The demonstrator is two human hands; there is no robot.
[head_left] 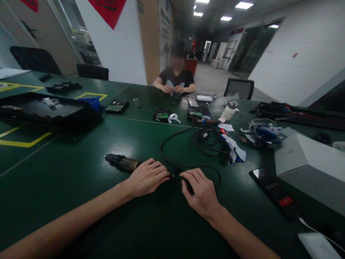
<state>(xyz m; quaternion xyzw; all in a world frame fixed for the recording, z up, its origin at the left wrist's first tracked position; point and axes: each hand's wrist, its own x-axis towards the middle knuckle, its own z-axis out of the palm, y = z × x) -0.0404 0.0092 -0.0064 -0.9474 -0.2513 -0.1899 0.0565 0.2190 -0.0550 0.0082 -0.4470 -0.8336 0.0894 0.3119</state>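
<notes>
My left hand (149, 177) is closed over the rear part of an electric screwdriver (124, 162). The tool has a black nose and a brownish see-through body, and it points left, low over the green table. Opposite it, the curled fingers of my right hand (199, 190) grip the end of a black cable (172, 165). A small dark piece with a yellowish spot shows between my fingertips; whether tool and cable end touch there I cannot tell. The cable loops away behind my right hand into a coil with a plug.
A black tray (51, 108) sits at the left. Circuit-board units (162, 114), a second screwdriver (207, 122) and a white-blue glove (236, 150) lie farther back. At right are a phone (277, 192) and a white box (309, 162). A person (176, 77) works across the table.
</notes>
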